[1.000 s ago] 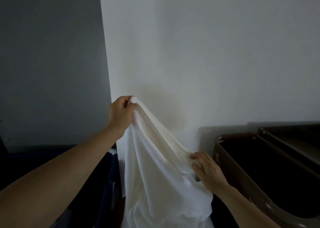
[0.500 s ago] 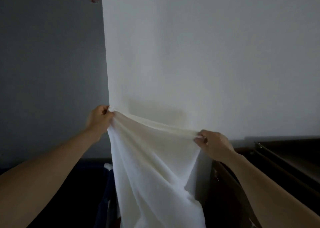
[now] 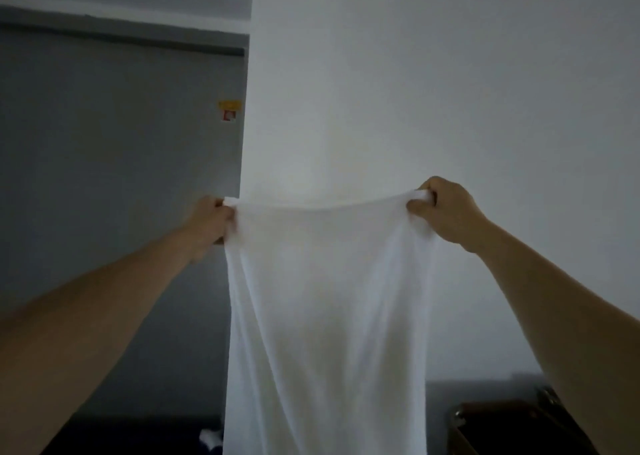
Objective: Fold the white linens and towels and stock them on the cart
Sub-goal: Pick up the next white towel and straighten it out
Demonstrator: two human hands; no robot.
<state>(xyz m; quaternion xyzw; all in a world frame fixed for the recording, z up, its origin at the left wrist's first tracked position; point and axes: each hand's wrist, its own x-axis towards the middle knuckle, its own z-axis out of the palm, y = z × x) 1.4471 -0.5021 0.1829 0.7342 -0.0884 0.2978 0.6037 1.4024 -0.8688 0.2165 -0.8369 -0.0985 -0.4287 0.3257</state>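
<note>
Towel [image 3: 325, 299] aloft between hands [image 3: 211, 222] [image 3: 446, 212]

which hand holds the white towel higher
The right hand, gripping a corner of the white cloth towel before the white wall; the left hand sits lower, before the grey panel.

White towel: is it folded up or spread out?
Spread out. The left hand and right hand each grip a top corner of the white towel, which hangs open between them.

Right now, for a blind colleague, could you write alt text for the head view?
A white towel hangs spread between the left hand and right hand, each gripping a top corner, before a white wall. A grey door stands at left.
</note>
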